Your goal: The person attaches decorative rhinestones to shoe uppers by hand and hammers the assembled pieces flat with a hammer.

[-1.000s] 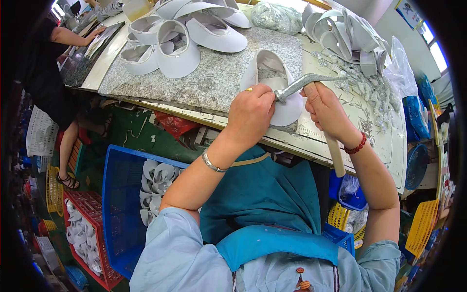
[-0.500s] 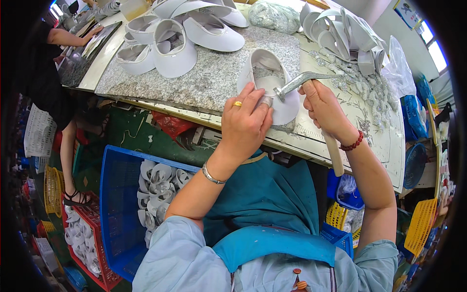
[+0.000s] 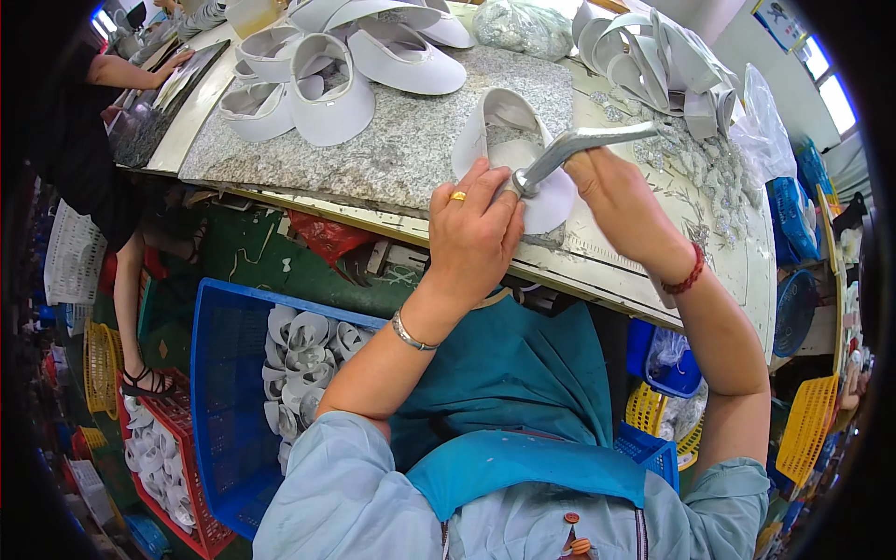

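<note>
A white shoe upper (image 3: 551, 201) lies on the near right part of a speckled stone slab (image 3: 411, 126). My left hand (image 3: 474, 219) is closed on its near edge, fingers bent together, with a gold ring on one finger. A cobbler's hammer (image 3: 583, 140) is in the closed grip of my right hand (image 3: 621, 201). Its round face is over the upper, right beside my left fingertips; whether it touches is unclear. The wooden handle is mostly hidden behind my right hand and forearm.
Several white uppers (image 3: 333, 107) are heaped on the slab's far left. More curved white pieces (image 3: 644, 61) and grey scraps (image 3: 719, 177) lie at right. Below the table edge stands a blue crate (image 3: 219, 401) of white pieces. Another person's arm (image 3: 131, 73) rests at far left.
The hammer's face has shifted slightly left toward my left fingertips. My right wrist has turned, and the handle has swung out of sight. My left hand and the upper have stayed nearly still.
</note>
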